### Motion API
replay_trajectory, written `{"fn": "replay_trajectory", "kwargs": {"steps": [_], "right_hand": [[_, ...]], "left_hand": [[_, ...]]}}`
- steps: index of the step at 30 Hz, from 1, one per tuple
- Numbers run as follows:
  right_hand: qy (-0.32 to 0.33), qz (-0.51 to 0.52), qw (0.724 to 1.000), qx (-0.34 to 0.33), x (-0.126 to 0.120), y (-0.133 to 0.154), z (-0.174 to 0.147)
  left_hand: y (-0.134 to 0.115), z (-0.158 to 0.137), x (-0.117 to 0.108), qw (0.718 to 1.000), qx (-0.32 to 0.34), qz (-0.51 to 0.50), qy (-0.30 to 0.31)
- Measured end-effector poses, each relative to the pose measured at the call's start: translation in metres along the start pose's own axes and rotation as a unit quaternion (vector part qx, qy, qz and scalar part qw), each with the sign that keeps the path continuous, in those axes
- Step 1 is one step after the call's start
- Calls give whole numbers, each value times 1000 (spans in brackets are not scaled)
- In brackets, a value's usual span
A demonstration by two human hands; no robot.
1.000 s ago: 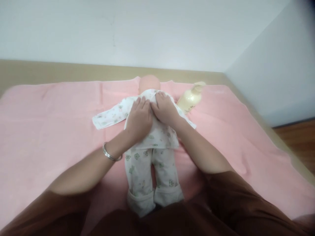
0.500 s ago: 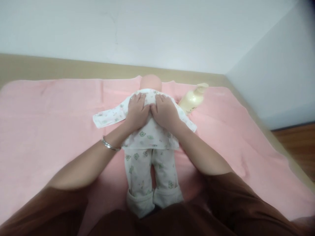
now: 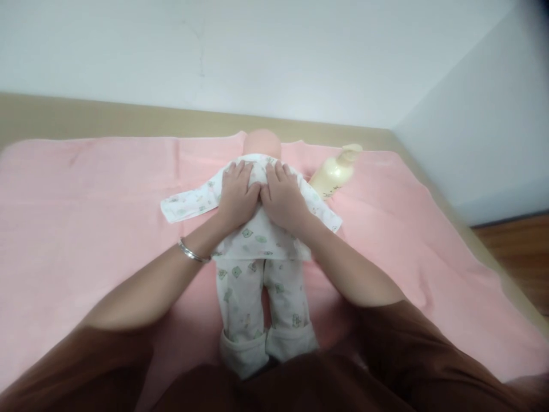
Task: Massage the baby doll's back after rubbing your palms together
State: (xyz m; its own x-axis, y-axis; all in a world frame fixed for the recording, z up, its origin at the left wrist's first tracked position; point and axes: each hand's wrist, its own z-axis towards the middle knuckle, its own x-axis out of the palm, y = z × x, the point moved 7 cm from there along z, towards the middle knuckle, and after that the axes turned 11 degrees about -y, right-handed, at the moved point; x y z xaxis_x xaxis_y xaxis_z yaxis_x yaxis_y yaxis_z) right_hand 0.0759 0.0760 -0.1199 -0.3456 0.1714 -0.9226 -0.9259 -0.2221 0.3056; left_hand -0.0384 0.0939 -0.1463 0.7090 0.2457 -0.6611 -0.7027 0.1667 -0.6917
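A baby doll lies face down in a white printed top and matching trousers with turned-up cuffs. The bald back of its head points away from me. My left hand rests flat on the left of its upper back, fingers stretched toward the shoulder. On the other side my right hand lies flat in the same way, and the two thumbs nearly meet over the middle of the back. Both hands are open and hold nothing. The sleeves spread out sideways.
A pale yellow pump bottle lies tilted beside the doll's right-hand sleeve. Under everything is a pink blanket on a beige surface. White walls stand behind and to the right; a brown wooden floor shows at far right.
Little differs. My right hand has shifted very slightly to the left on the doll's back; the doll and the bottle stay in place.
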Motion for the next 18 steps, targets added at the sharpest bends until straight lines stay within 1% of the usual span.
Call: {"fn": "replay_trajectory", "kwargs": {"steps": [2, 5, 9, 11, 13, 18], "right_hand": [[12, 12, 1000, 6, -4, 5, -6], [25, 27, 999, -3, -9, 13, -15], [25, 36, 999, -17, -15, 17, -19], [12, 48, 998, -25, -17, 15, -15], [-2, 63, 997, -33, -16, 10, -8], [-11, 73, 996, -56, -4, -7, 14]], "left_hand": [[0, 1, 0, 1000, -2, 0, 6], [-1, 2, -2, 1000, 4, 19, 5], [-7, 2, -12, 997, 18, 57, -41], [-10, 1, -14, 996, 28, 74, -52], [-13, 0, -14, 994, 46, 90, -51], [-22, -8, -12, 985, 93, 140, -42]]}}
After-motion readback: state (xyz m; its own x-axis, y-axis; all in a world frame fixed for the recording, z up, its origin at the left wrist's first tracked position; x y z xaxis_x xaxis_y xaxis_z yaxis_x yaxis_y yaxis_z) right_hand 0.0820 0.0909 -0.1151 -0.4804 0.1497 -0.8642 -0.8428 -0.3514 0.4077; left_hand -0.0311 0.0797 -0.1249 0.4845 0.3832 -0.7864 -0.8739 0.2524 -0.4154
